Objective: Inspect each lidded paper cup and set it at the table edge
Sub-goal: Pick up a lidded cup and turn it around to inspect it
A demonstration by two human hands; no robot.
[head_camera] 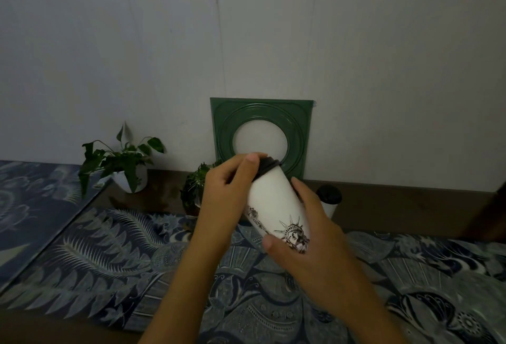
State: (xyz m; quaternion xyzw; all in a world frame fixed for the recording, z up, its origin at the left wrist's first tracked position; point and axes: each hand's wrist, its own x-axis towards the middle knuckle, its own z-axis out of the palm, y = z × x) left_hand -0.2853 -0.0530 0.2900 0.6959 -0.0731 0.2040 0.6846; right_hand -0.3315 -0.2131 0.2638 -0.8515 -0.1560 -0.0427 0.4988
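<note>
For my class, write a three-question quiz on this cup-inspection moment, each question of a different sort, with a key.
1. True or false: the held cup is upright.
2. Which hand grips the black lid? A) left hand B) right hand C) neither
3. Fill in: the second lidded cup stands to the ____ of the held cup, on the table near the wall.

Key: 1 false, it is tilted; 2 A; 3 right.

Dim, flat light; soft focus, wide-angle bending at edges.
</note>
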